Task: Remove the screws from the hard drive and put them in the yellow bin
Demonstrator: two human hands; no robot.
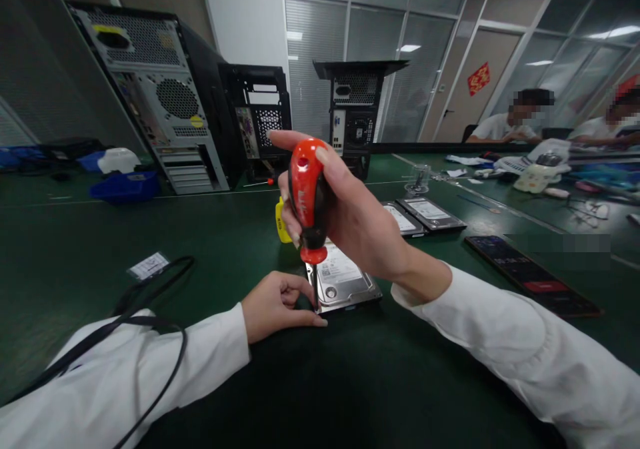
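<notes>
Leftmost, computer cases [165, 95]: upright at the green table's [75, 249] far edge
Left hand [273, 302]: fingers curled together, fingertips steadying the screwdriver shaft at the hard drive's [343, 279] near corner
Right hand [345, 209]: clamped around the red screwdriver [306, 195], held upright
Further right: two more drives [423, 215], dark phone [530, 275]
</notes>
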